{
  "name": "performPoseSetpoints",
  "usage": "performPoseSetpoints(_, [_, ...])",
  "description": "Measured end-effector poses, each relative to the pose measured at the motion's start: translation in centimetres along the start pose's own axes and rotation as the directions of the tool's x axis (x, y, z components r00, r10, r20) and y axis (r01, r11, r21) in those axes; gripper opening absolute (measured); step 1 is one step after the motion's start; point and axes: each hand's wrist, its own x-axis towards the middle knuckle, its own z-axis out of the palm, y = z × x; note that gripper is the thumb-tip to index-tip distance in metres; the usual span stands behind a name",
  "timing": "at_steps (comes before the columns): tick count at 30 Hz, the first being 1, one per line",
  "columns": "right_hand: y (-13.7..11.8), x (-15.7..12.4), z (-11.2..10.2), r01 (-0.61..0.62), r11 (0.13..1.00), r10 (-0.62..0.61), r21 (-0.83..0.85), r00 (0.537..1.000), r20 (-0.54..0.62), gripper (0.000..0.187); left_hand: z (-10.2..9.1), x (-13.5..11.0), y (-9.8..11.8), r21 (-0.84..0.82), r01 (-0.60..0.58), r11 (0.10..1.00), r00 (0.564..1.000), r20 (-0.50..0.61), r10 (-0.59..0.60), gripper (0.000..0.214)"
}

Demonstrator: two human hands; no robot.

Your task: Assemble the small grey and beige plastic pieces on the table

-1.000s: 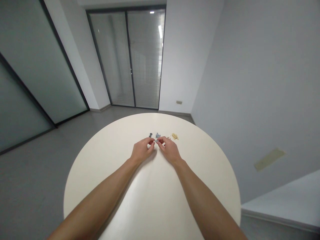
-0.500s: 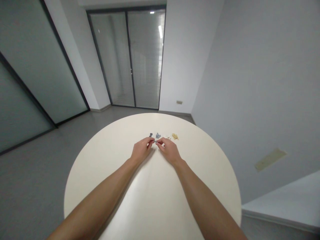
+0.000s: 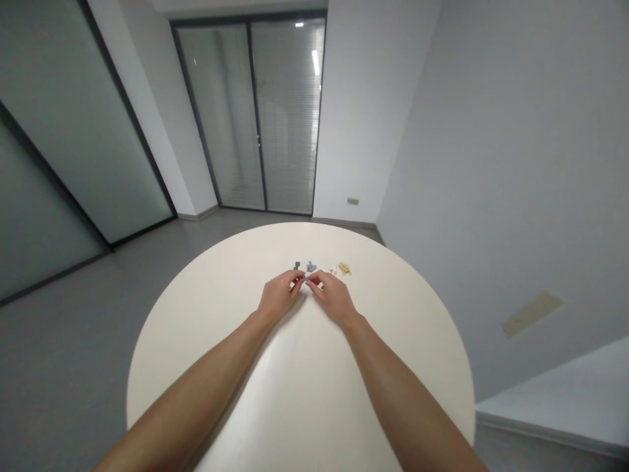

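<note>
Both my hands meet over the middle of a round cream table [image 3: 206, 367]. My left hand [image 3: 278, 296] and my right hand [image 3: 332, 296] each pinch, fingertips together, a tiny grey piece [image 3: 305, 278] held between them. Just beyond the fingertips lie two small grey pieces on the table: a darker one [image 3: 296, 266] and a lighter one [image 3: 311, 267]. A little to the right lies a small pile of tan pieces [image 3: 344, 268]. The held piece is too small to make out in detail.
The table's far edge is close behind the small pieces. Grey floor surrounds the table. Glass doors with blinds [image 3: 265, 118] stand at the back, glass partitions at left, a plain wall at right, a white ledge [image 3: 565, 393] at lower right.
Almost nothing has moved; my fingertips have shifted slightly around the tiny grey piece, and the view has barely drifted.
</note>
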Motion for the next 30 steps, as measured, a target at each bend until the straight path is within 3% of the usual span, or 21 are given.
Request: performPoseSetpoints(30, [-0.46, -0.04, -0.29, 0.003, 1.0, -0.003, -0.028, 1.0, 0.017, 0.019, -0.28, -0.08, 0.29, 0.015, 0.025, 1.0, 1.0, -0.005, -0.025, 0.023])
